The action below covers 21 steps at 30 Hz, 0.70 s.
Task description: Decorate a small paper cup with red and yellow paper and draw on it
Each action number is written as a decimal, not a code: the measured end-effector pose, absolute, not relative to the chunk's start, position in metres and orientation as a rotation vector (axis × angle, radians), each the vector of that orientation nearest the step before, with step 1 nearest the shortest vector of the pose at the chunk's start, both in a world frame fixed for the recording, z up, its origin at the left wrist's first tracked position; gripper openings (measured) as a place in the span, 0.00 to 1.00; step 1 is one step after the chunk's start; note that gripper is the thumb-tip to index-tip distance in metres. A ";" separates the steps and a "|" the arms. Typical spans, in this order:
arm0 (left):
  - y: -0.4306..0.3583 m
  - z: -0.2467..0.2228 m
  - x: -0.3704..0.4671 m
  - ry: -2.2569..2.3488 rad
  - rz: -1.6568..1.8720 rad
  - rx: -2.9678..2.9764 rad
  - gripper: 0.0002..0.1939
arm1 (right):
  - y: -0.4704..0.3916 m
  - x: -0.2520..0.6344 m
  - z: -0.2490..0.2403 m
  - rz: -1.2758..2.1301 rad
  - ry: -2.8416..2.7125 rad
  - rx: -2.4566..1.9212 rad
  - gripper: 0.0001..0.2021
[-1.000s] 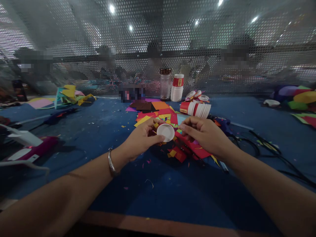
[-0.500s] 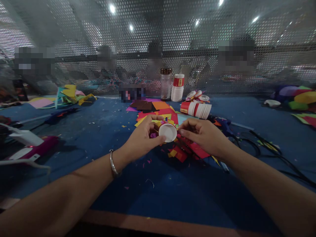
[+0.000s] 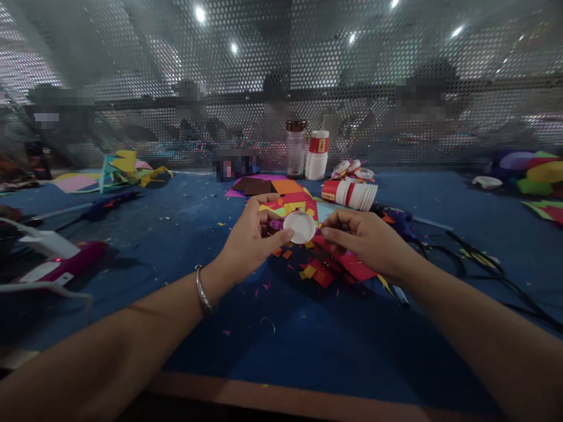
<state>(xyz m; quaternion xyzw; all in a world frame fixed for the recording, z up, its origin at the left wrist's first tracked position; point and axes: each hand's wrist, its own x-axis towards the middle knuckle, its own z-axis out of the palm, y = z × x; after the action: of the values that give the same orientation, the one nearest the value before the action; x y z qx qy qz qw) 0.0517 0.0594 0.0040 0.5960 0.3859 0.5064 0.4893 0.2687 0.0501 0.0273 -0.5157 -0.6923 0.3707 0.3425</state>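
Observation:
My left hand (image 3: 255, 234) grips a shallow white round piece (image 3: 299, 227), which looks like the cut-off base of a paper cup, between thumb and fingers. A small purple paper shape (image 3: 276, 225) shows at its left side, by my left fingers. Just right of the white piece is my right hand (image 3: 358, 234), thumb and index finger pinched together close to its rim. Whatever the right fingertips hold, if anything, is too small to make out. Beneath both hands lie red paper sheets (image 3: 358, 265) and small coloured scraps (image 3: 309, 272).
Behind the hands lie stacked paper cups (image 3: 347, 193) on their side, an upright cup stack (image 3: 316, 164), a clear bottle (image 3: 295, 153) and decorated cup pieces (image 3: 352, 169). A blue glue gun (image 3: 396, 220) with black cable (image 3: 475, 252) is at right; a magenta power bank-like box (image 3: 65, 264) at left.
The white cup piece has been raised slightly and tilted, so its inner wall and red edge show less. Both hands stay close to it.

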 end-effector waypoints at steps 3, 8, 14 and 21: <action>0.060 0.004 0.052 0.940 1.249 1.369 0.36 | 0.050 0.269 0.027 0.979 -1.782 -1.340 0.07; 0.061 0.004 0.054 0.947 1.247 1.342 0.35 | 0.050 0.269 0.027 1.006 -1.760 -1.347 0.08; 0.060 0.006 0.054 0.924 1.257 1.368 0.36 | 0.049 0.269 0.028 1.056 -1.733 -1.343 0.10; 0.059 0.007 0.052 0.925 1.255 1.465 0.35 | 0.049 0.268 0.029 1.083 -1.695 -1.363 0.08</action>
<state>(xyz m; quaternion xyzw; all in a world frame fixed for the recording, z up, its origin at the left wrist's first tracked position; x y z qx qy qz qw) 0.0524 0.0589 0.0073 0.6005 0.3793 0.5146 0.4803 0.2679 0.0489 0.0293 -0.5259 -0.6538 0.4178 0.3485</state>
